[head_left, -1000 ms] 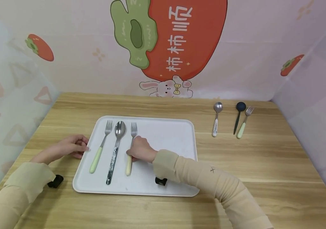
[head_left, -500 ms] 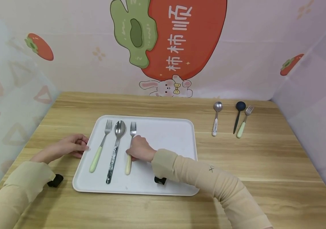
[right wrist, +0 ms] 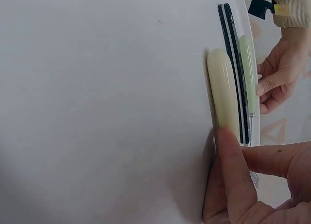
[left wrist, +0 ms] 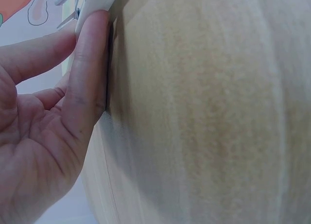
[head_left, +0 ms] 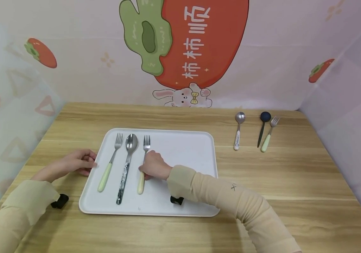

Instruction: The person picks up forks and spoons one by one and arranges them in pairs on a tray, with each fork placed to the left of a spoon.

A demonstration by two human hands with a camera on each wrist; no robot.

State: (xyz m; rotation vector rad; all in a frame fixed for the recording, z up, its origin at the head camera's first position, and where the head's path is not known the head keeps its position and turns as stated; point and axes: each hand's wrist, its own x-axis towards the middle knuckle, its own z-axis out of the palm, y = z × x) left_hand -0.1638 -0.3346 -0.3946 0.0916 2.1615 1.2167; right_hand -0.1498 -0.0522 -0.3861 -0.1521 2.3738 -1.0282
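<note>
My right hand (head_left: 156, 165) pinches the cream-handled fork (head_left: 141, 182) near the top of its handle, tines pointing away, over the white tray (head_left: 187, 147). In the right wrist view, the thumb and fingers close round the cream handle (right wrist: 222, 88), which lies low along the tray. At the tray's left rim, my left hand (head_left: 80, 161) holds the edge between thumb and fingers. The left wrist view shows the thumb and a finger (left wrist: 87, 63) at that rim. Left of the held fork lie a spoon with a black-and-white patterned handle (head_left: 124, 181) and a green-handled fork (head_left: 105, 177).
On the wooden table (head_left: 282, 182), at the back right, lie a white-handled spoon (head_left: 237, 135), a black spoon (head_left: 261, 131) and another green-handled fork (head_left: 267, 140). Behind the table stands a printed backdrop (head_left: 88, 77). My right forearm crosses the tray's front right corner.
The view has shifted slightly. Both hands stay where they were, the right on the cream-handled fork and the left at the tray's rim.
</note>
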